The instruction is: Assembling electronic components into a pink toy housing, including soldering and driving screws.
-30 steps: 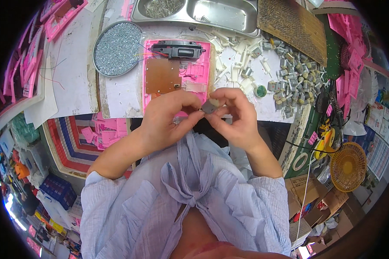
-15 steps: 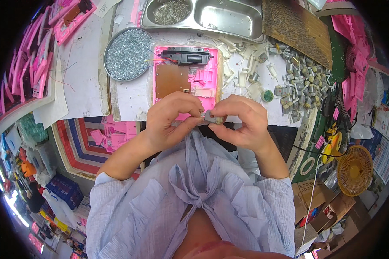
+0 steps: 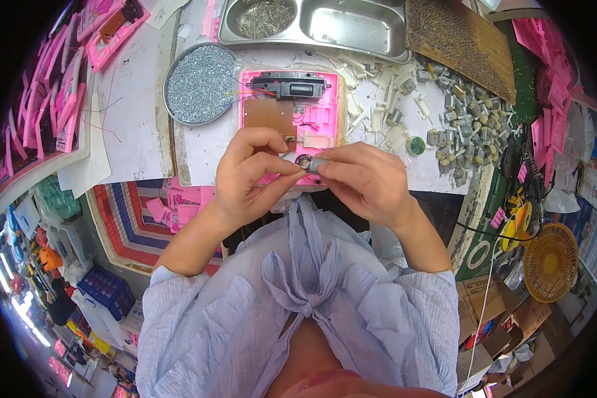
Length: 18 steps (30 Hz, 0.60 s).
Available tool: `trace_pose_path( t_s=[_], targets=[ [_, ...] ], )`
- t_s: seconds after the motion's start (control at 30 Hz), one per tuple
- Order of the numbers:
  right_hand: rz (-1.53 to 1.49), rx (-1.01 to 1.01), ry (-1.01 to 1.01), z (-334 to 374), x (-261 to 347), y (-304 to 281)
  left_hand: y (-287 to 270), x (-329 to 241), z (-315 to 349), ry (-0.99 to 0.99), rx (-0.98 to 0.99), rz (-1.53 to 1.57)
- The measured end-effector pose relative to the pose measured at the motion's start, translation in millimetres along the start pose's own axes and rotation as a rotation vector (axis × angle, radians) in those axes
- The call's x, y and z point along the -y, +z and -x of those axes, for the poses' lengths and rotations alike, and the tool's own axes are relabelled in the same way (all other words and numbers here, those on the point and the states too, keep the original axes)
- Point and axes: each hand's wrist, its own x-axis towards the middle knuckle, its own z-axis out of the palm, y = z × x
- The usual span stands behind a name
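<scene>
Between my fingertips, over the near edge of a pink plastic housing (image 3: 323, 109), is a small metal motor (image 3: 304, 162). Its round end shows. My right hand (image 3: 370, 180) pinches the motor's body from the right. From the left, the thumb and forefinger of my left hand (image 3: 251, 178) close on its rim; whether a tiny part is also between them is hidden. Inside the housing sit a brown circuit board (image 3: 267, 116), a black mechanism (image 3: 288, 86) with thin coloured wires, and a pale rectangular piece (image 3: 315, 141).
A round metal dish (image 3: 199, 50) of screws stands left of the housing. Behind it is a steel tray (image 3: 298, 38) with compartments. Many small motors (image 3: 474, 126) and white plastic pieces (image 3: 385, 99) lie to the right, near a green round piece (image 3: 415, 146). Pink housings (image 3: 66, 99) are stacked far left.
The motor has been turned so that its round end faces up. My left fingers have come against it, and both hands have moved slightly away from my body.
</scene>
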Motion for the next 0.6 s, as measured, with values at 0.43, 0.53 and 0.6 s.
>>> trace_pose_path(
  t_s=[0.43,0.53,0.6],
  targets=[
    [0.333,0.019,0.156,-16,-30,-7,-25,43,-25,-0.032,0.033,-0.732],
    [0.340,0.071,0.197,-21,-35,6,-24,45,-22,-0.044,0.033,-0.731],
    [0.378,0.081,0.197,-25,-36,9,-22,45,-22,-0.058,0.003,-0.714]
  ],
)
